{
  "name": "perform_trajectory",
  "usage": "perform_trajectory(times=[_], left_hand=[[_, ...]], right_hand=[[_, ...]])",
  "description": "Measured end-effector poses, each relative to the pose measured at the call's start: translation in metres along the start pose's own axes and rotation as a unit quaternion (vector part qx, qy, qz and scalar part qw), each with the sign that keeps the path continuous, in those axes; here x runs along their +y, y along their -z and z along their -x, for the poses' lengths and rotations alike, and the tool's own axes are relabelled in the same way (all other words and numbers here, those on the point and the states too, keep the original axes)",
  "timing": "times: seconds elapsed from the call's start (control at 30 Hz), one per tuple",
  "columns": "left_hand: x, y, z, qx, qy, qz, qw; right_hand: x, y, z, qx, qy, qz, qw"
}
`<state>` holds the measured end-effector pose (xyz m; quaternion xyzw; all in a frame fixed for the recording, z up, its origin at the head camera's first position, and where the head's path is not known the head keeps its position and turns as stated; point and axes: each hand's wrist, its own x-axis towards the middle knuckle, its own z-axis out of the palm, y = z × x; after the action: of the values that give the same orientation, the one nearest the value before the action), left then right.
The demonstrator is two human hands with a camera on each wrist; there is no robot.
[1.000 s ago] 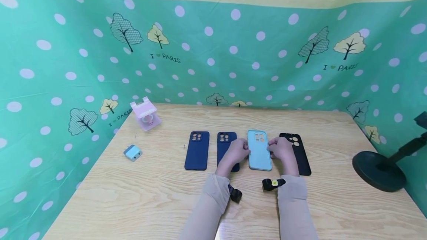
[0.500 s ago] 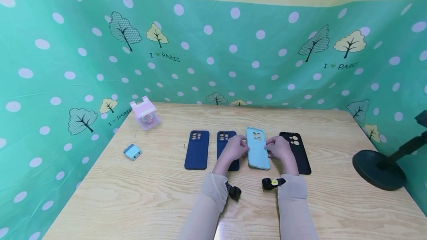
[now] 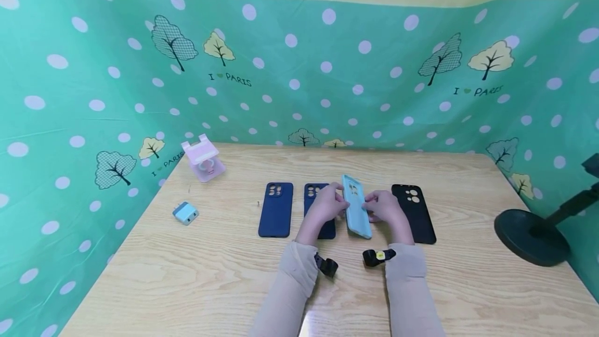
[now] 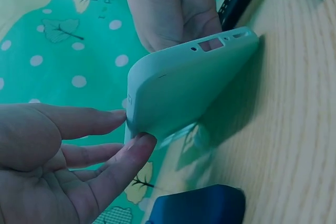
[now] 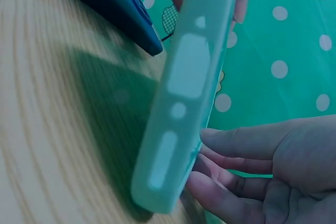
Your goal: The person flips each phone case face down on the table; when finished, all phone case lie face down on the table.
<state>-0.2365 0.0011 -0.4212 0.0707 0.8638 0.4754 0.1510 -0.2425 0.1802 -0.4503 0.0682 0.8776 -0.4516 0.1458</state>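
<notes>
A light blue phone case (image 3: 357, 217) is held tilted on its long side, between my two hands. On its left edge, the thumb and fingers of my left hand (image 3: 327, 204) pinch it. My right hand (image 3: 383, 206) pinches the opposite edge with thumb and fingertips. The left wrist view shows the case's end with its port cutouts. From the right wrist, the case's side (image 5: 178, 108) is seen close up, slanting over the table. A dark blue phone case (image 3: 327, 230) lies partly hidden under my left hand. Beside my right hand lies a black phone case (image 3: 418, 217).
Another dark blue case (image 3: 276, 212) lies further left on the wooden table (image 3: 187, 274). A blue-and-white charger plug (image 3: 185, 213) and a pink phone stand (image 3: 204, 159) are at the left. At the right stands a black round-based stand (image 3: 531, 238).
The light blue case has gone from lying nearly flat to tilted up on its side, shifting slightly left. Both hands keep their hold and move left with it.
</notes>
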Motion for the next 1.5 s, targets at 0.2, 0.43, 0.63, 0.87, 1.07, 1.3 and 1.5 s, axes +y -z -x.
perform_trajectory(times=[0.2,0.43,0.63,0.87,1.07,1.3,1.5], left_hand=[[0.003,0.004,0.001,0.003,-0.007,-0.013,0.9999],[0.007,0.005,0.004,0.008,-0.015,-0.010,0.9998],[0.009,0.007,0.005,0.010,-0.018,-0.006,0.9998],[0.008,0.008,0.006,0.012,-0.028,0.005,0.9995],[0.007,0.007,0.005,0.011,-0.034,0.019,0.9992],[0.006,0.004,0.004,0.008,-0.043,0.032,0.9985],[0.004,0.004,0.004,0.005,-0.049,0.036,0.9982]], right_hand=[[-0.003,-0.003,0.000,-0.032,0.005,-0.028,0.9991],[-0.004,-0.004,0.002,-0.053,0.012,-0.059,0.9968],[-0.005,-0.005,0.002,-0.058,0.012,-0.079,0.9952],[-0.009,-0.009,0.001,-0.075,0.022,-0.097,0.9922],[-0.009,-0.010,0.001,-0.092,0.035,-0.113,0.9887],[-0.006,-0.008,0.000,-0.095,0.035,-0.134,0.9858],[-0.005,-0.005,-0.001,-0.081,0.042,-0.169,0.9814]])
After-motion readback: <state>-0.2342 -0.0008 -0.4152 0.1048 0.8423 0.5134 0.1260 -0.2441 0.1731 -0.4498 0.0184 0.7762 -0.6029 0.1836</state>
